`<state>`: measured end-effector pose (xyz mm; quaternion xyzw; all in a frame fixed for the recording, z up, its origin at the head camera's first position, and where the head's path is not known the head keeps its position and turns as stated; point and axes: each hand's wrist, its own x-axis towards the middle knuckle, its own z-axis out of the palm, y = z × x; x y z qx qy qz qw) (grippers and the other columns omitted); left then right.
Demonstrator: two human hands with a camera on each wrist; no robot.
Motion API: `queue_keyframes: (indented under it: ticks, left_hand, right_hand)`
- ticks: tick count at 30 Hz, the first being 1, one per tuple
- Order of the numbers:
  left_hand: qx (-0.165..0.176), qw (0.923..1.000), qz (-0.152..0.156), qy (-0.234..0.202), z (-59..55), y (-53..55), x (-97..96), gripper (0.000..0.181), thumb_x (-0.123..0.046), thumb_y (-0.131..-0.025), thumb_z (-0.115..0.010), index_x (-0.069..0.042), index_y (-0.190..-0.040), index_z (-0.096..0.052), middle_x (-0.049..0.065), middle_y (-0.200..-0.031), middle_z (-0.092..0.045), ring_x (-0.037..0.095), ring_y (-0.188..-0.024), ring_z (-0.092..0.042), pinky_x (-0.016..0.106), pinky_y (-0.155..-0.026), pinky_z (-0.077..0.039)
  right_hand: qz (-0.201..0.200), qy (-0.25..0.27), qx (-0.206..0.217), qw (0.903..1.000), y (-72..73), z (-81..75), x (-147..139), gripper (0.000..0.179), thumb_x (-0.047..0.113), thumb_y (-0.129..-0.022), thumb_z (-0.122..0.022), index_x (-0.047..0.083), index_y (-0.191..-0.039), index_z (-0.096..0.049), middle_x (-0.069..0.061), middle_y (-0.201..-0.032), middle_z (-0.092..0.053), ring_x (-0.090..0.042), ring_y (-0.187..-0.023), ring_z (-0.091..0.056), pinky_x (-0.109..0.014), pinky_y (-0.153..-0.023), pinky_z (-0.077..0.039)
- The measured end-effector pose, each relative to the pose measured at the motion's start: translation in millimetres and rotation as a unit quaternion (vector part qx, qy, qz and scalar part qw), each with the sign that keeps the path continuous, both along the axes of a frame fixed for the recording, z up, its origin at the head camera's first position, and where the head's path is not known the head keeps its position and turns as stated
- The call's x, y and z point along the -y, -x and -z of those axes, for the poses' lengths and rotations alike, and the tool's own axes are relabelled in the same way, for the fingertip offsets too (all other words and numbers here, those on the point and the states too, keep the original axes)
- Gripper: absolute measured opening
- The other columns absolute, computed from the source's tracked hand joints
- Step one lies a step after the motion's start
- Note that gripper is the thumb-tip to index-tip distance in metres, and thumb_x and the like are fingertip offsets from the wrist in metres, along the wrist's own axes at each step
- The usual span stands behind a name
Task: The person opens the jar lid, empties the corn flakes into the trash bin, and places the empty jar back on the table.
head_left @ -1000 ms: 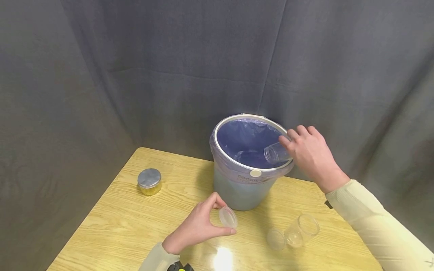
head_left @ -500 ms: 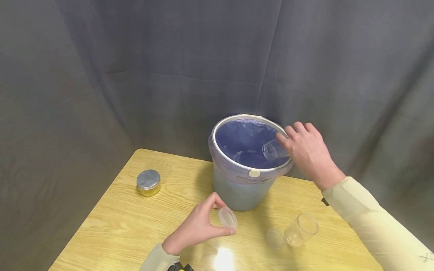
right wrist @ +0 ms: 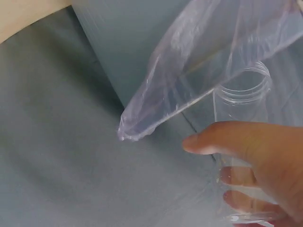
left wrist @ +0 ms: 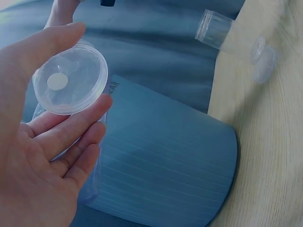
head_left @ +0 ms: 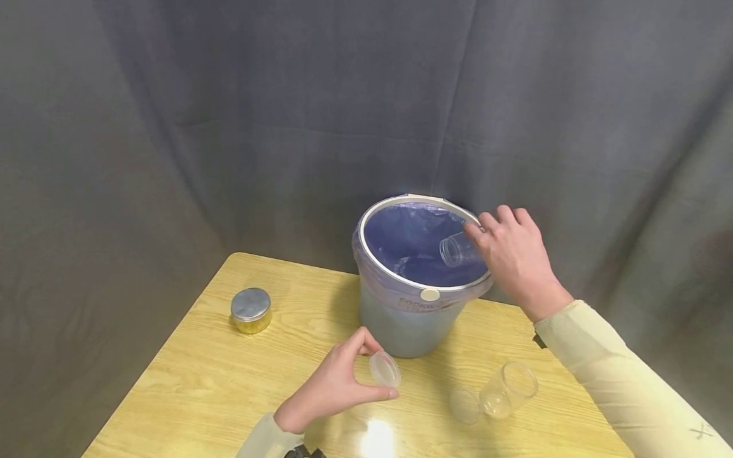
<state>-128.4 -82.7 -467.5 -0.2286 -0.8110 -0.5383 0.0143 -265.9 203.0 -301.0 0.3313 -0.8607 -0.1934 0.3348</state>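
My right hand (head_left: pixel 515 261) grips a clear plastic jar (head_left: pixel 455 250), tilted with its threaded mouth over the inside of the lined bin (head_left: pixel 409 324). In the right wrist view the jar (right wrist: pixel 239 113) looks see-through, with a few small specks near its base. Between thumb and fingers my left hand (head_left: pixel 338 381) pinches a round translucent lid (head_left: pixel 385 369), held above the table in front of the bin. The left wrist view shows a small white disc on the lid (left wrist: pixel 71 80). A second clear jar (head_left: pixel 508 389) stands on the table, right of the bin's front, beside another clear lid (head_left: pixel 464 405).
A round tin (head_left: pixel 251 310) with a silver lid and gold side sits at the left of the wooden table (head_left: pixel 200 381). A purple bag (head_left: pixel 375 280) lines the bin and folds over its rim. Grey curtain (head_left: pixel 321 127) hangs behind the table.
My right hand and its jar have shifted slightly left and up over the bin. The left hand with its lid stays nearly in place.
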Motion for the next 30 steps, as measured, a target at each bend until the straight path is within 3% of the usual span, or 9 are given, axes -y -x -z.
queue_keyframes:
  ticks: [9, 15, 22, 26, 30]
  left_hand:
    - [0.001, 1.0000, 0.001, 0.003, -1.5, 0.5, -0.1, 0.054, -0.044, -0.073, -0.092, -0.028, -0.106, -0.052, -0.016, -0.110, -0.064, 0.013, -0.112, -0.061, 0.044, -0.097, -0.048]
    - [0.001, 1.0000, 0.003, 0.000, -2.7, 1.0, 1.2, 0.054, -0.042, -0.073, -0.092, -0.027, -0.105, -0.051, -0.015, -0.111, -0.064, 0.014, -0.113, -0.061, 0.046, -0.098, -0.048]
    - [-0.003, 1.0000, -0.003, 0.007, -1.8, 1.1, 0.9, 0.054, -0.045, -0.074, -0.091, -0.026, -0.105, -0.052, -0.014, -0.112, -0.064, 0.015, -0.113, -0.061, 0.046, -0.097, -0.048]
    - [-0.002, 1.0000, -0.004, 0.007, -0.5, 0.1, 1.4, 0.053, -0.045, -0.074, -0.091, -0.026, -0.105, -0.052, -0.014, -0.112, -0.064, 0.014, -0.113, -0.062, 0.047, -0.097, -0.048]
    - [0.002, 1.0000, 0.000, 0.000, -0.6, -0.2, 1.3, 0.053, -0.044, -0.075, -0.091, -0.025, -0.105, -0.052, -0.014, -0.111, -0.065, 0.014, -0.112, -0.062, 0.049, -0.097, -0.048]
  right_hand:
    - [-0.015, 0.006, 0.000, 0.9999, -0.3, 4.1, 2.0, 0.020, -0.011, -0.080, -0.066, 0.006, -0.088, -0.060, -0.010, -0.079, -0.052, -0.036, -0.080, -0.048, -0.047, -0.074, -0.041]
    - [-0.041, 0.072, -0.042, 0.9957, 1.2, -0.1, 1.2, 0.026, -0.015, -0.084, -0.057, 0.002, -0.103, -0.059, -0.016, -0.088, -0.054, -0.042, -0.087, -0.051, -0.053, -0.078, -0.045]
    - [0.007, 0.034, 0.023, 0.9991, -0.7, 1.7, -0.1, 0.022, -0.010, -0.080, -0.065, 0.007, -0.094, -0.063, -0.013, -0.083, -0.058, -0.037, -0.079, -0.051, -0.047, -0.069, -0.042]
    - [0.005, 0.090, 0.019, 0.9957, -1.6, 2.7, -5.2, 0.026, -0.006, -0.076, -0.068, 0.004, -0.099, -0.062, -0.014, -0.083, -0.059, -0.040, -0.080, -0.053, -0.050, -0.068, -0.042]
    - [0.010, 0.157, 0.040, 0.9867, -5.1, 3.6, -11.8, 0.044, 0.005, -0.068, -0.080, 0.003, -0.107, -0.061, -0.015, -0.091, -0.064, -0.042, -0.083, -0.055, -0.052, -0.069, -0.043]
